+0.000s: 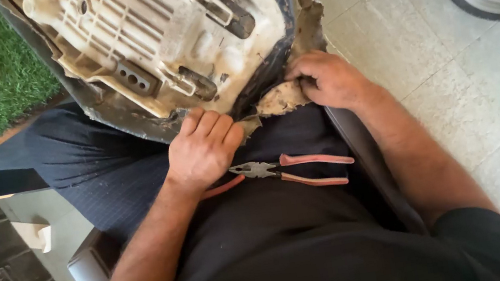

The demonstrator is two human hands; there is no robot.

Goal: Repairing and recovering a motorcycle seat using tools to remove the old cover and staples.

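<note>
My left hand [204, 149] and right hand [328, 79] clamp the torn, floppy tan cover edge [283, 97] of the stiff, bulky white plastic seat base [161, 35]; it looks crumbly, best gripped at its rim.

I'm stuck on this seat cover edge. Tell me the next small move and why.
Probably peel the torn cover flap further off the seat base: both the left hand and right hand already pinch it, while the pliers lie unused on the lap.
</note>
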